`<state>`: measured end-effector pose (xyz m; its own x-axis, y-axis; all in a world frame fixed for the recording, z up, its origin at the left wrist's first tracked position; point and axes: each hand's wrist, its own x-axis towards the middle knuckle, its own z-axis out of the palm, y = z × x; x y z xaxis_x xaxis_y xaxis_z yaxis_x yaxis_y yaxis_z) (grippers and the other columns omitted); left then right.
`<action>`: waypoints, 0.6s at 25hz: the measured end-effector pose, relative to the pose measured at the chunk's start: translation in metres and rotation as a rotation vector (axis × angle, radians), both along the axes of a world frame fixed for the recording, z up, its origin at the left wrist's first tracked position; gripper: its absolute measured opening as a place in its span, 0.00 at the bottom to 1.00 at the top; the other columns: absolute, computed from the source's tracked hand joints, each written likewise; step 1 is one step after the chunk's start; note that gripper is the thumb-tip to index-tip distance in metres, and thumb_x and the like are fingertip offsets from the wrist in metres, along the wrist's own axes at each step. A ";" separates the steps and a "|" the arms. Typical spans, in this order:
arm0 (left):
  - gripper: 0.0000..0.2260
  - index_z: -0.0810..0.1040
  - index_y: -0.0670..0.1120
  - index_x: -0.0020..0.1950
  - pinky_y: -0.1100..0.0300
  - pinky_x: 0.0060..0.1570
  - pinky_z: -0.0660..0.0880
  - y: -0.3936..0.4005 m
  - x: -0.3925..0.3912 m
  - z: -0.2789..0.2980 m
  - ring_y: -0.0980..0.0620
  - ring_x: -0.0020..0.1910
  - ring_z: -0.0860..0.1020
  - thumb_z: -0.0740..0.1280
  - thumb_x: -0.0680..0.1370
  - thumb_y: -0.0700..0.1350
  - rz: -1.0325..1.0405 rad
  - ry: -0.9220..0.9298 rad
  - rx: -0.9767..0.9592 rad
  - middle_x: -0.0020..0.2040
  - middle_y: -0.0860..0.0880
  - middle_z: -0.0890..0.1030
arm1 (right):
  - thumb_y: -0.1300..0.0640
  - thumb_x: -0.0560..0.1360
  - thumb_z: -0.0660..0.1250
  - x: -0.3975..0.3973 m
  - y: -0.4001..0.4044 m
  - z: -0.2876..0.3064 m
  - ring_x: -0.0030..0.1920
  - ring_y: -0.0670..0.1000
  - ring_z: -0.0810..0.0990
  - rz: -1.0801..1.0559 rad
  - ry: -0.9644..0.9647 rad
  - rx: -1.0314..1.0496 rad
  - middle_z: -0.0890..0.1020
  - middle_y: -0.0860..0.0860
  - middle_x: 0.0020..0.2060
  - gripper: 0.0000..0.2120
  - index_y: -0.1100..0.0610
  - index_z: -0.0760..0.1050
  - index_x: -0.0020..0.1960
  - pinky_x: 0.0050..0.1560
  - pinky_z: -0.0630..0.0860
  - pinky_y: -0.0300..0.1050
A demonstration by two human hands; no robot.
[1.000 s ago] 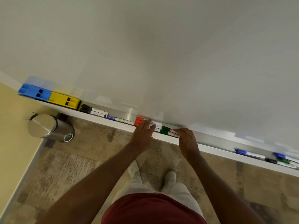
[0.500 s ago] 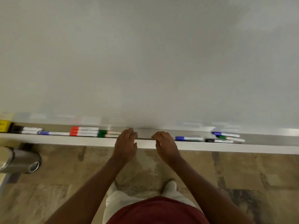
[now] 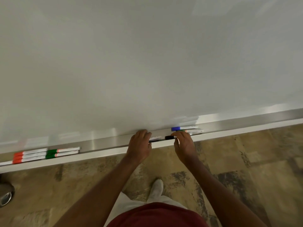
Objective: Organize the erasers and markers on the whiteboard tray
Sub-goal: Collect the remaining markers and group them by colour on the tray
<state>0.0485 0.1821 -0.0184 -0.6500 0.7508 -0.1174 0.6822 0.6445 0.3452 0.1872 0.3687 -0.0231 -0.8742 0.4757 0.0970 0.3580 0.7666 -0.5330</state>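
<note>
The metal whiteboard tray runs from lower left to upper right. Red-capped markers and green-capped markers lie end to end in rows at its left. My left hand is closed over a white-bodied marker whose left end is hidden. My right hand pinches a black-capped marker, its body hidden under the fingers. Just behind that hand lie a blue-capped marker and a green marker. No erasers are in view.
The whiteboard fills the upper view. A metal bin stands on the mottled floor at the lower left. My foot is below the tray, between my arms.
The view has swung right along the tray, and the erasers and far-left markers dropped out of view. Both hands moved right from the sorted markers and closed on the loose ones.
</note>
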 end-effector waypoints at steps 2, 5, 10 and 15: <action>0.17 0.77 0.48 0.60 0.50 0.53 0.76 0.014 0.000 -0.002 0.46 0.57 0.76 0.68 0.72 0.46 -0.005 0.019 -0.024 0.57 0.49 0.79 | 0.66 0.77 0.65 0.012 0.015 0.000 0.57 0.52 0.75 -0.064 -0.008 -0.018 0.79 0.51 0.57 0.15 0.55 0.76 0.62 0.57 0.74 0.44; 0.14 0.79 0.49 0.57 0.50 0.47 0.76 0.023 0.004 -0.008 0.46 0.52 0.78 0.71 0.71 0.47 0.026 0.035 -0.059 0.53 0.49 0.80 | 0.63 0.77 0.67 0.025 0.033 -0.006 0.60 0.51 0.74 -0.111 -0.050 -0.013 0.78 0.52 0.60 0.17 0.55 0.74 0.66 0.58 0.75 0.44; 0.12 0.81 0.49 0.52 0.51 0.40 0.76 0.030 0.007 -0.020 0.46 0.47 0.79 0.75 0.70 0.45 0.043 0.084 -0.100 0.48 0.49 0.80 | 0.59 0.75 0.71 0.029 0.048 -0.014 0.57 0.52 0.76 0.010 -0.084 0.080 0.79 0.52 0.58 0.19 0.56 0.75 0.65 0.54 0.78 0.47; 0.08 0.83 0.47 0.51 0.51 0.40 0.77 0.035 0.005 -0.023 0.47 0.46 0.78 0.74 0.72 0.42 0.035 0.033 -0.130 0.47 0.49 0.80 | 0.57 0.77 0.69 0.013 0.044 -0.019 0.58 0.52 0.75 0.151 -0.136 0.139 0.79 0.50 0.61 0.21 0.53 0.74 0.69 0.54 0.77 0.47</action>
